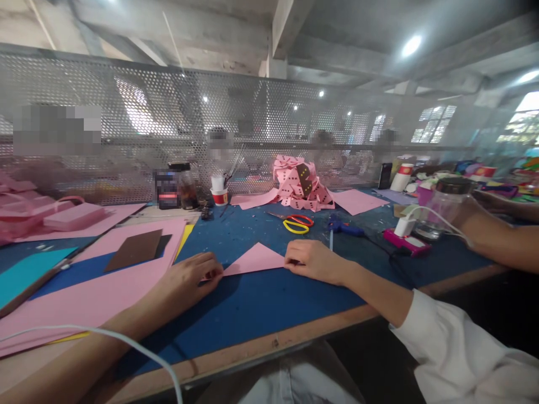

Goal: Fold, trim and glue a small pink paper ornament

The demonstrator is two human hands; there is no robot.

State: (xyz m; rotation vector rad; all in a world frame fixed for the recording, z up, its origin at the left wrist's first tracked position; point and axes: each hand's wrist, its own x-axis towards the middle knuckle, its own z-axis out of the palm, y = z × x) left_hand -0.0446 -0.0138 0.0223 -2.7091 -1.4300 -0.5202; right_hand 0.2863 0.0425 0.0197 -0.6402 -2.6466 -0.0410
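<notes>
Left hand [194, 276]: fingers curled in, pinching the left corner of a pink, flat, triangular piece of paper [256, 260]. Right hand [315, 261]: thumb and fingertips closed on the opposite corner. Paper sits between my hands, just above or on the blue work surface [248, 320]; can't tell if its lower edge touches.

Risks, my judgement: uneven pull from either hand could skew or crease the paper, and thin corners could tear if I tug hard. Too loose a pinch, a corner slips out.

Just beyond my right hand, a blue glue gun with a dark cord [348, 229]; can't tell if hot. Drifting forward, I could knock it or touch the nozzle. Farther out between the hands, scissors with red and yellow handles [290, 219]; a careless forward reach might meet the blades.

A thin white cable [126, 338] passes across my left forearm; a snag there could jerk my left hand. Left of that hand, large pink sheets [95, 300] lie near my forearm; a sleeve or elbow sweep could shift them.
</notes>
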